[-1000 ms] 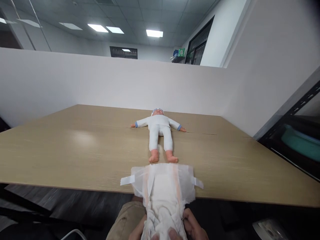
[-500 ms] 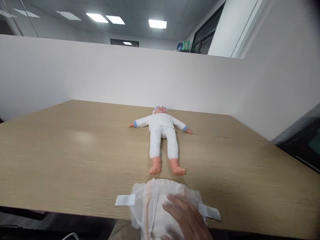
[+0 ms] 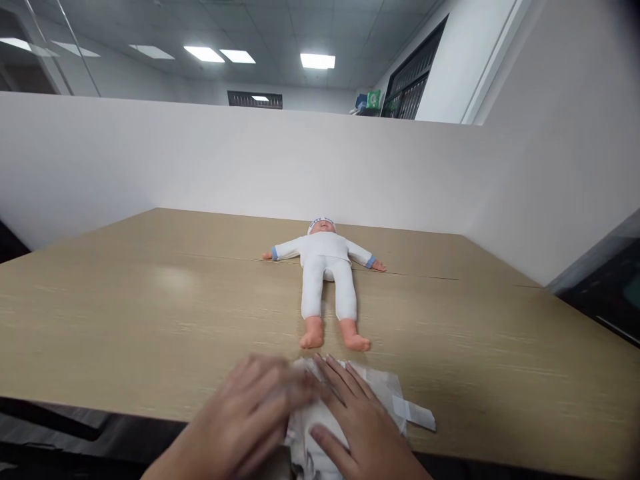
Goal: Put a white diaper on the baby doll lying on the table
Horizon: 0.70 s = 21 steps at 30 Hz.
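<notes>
A white diaper (image 3: pixel 317 427) lies unfolded at the table's near edge, partly hanging over it. Its right fastening tab (image 3: pixel 420 415) sticks out to the side; the left tab is hidden behind my left hand. My right hand (image 3: pixel 357 420) rests flat on the diaper with its fingers spread. Over the diaper's left side is my left hand (image 3: pixel 255 407), smeared by motion, so its fingers cannot be made out clearly. Just beyond the diaper a baby doll (image 3: pixel 327 267) in white clothes and a printed cap lies on its back, arms out, bare feet towards me.
The wooden table (image 3: pixel 125 320) has a thin seam across it under the doll's arms. A white partition wall (image 3: pixel 240 160) closes it off at the back and right. A dark screen-like object (image 3: pixel 605 280) stands at the far right edge.
My left hand has come into view from the lower left, over the diaper's left side. The right hand has moved slightly up and now lies flat on the diaper. The doll stays put.
</notes>
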Available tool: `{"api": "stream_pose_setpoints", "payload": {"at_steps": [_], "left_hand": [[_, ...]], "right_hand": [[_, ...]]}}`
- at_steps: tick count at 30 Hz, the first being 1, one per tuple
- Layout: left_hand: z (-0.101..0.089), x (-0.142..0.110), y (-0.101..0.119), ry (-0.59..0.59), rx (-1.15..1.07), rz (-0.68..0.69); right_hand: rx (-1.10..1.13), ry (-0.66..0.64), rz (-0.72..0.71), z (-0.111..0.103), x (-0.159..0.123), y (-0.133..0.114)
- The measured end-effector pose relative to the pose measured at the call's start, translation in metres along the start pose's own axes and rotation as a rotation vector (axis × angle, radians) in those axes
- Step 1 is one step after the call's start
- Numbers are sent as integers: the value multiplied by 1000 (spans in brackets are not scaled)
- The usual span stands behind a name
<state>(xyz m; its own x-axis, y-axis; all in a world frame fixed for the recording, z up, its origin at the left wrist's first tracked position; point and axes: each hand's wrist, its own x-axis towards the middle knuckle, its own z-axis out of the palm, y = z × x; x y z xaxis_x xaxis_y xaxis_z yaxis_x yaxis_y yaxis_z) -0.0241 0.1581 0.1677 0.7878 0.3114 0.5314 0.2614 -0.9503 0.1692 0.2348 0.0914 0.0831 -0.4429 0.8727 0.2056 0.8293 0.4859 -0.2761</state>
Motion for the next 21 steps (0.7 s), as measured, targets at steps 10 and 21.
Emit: {"api": "stream_pose_setpoints", "payload": {"at_steps": [10, 21], "left_hand": [[69, 114, -121, -421, 434, 144], [83, 156, -131, -393, 187, 519]], "right_hand": [[-97, 15, -58, 0, 1, 5], [-529, 374, -368, 33, 28, 48]]}}
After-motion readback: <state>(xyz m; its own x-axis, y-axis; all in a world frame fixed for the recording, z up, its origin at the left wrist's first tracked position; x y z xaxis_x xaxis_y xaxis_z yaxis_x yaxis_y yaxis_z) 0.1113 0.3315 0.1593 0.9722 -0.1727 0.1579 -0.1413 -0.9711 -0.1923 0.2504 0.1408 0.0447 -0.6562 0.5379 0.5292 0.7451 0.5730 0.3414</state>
